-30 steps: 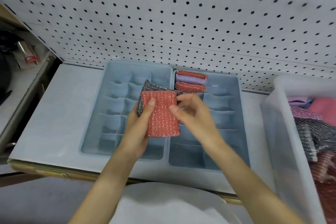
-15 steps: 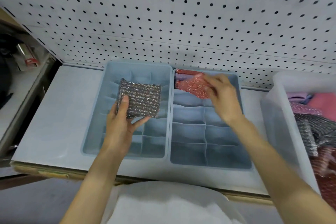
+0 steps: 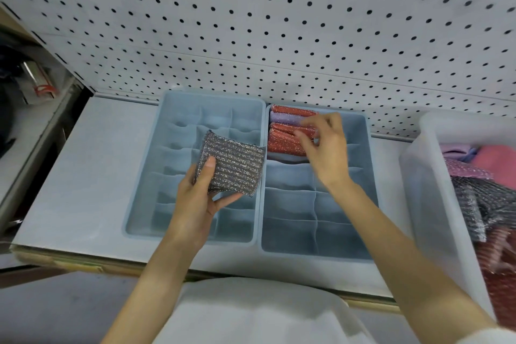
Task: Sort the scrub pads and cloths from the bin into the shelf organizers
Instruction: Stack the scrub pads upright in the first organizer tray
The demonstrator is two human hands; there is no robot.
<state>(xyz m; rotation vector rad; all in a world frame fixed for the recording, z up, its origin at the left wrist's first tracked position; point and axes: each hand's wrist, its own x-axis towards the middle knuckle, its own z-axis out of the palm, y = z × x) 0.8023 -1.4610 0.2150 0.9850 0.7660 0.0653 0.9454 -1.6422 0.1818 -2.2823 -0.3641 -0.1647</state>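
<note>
My left hand (image 3: 195, 204) holds a silver-grey scrub pad (image 3: 234, 167) flat above the left blue organizer (image 3: 145, 176), thumb on top. My right hand (image 3: 329, 153) is over the back-left compartment of the right blue organizer (image 3: 368, 148), with thumb and fingers pinching the right end of a red scrub pad (image 3: 282, 145) that stands on edge there. Behind it stand another red pad, a purple pad (image 3: 284, 119) and a red pad (image 3: 290, 111) at the very back. The clear bin (image 3: 435, 204) at the right holds several pads and cloths (image 3: 480, 176).
Both organizers sit side by side on a pale shelf (image 3: 83, 176) against a white pegboard wall (image 3: 279, 36). The left organizer's small compartments hold nothing. Dark clutter (image 3: 33, 84) lies past the shelf's left edge. A white garment (image 3: 251, 313) fills the bottom.
My right hand took the red pad off the silver one, carried it to the right organizer's back-left compartment and lowered it in on edge. My left hand kept the silver pad.
</note>
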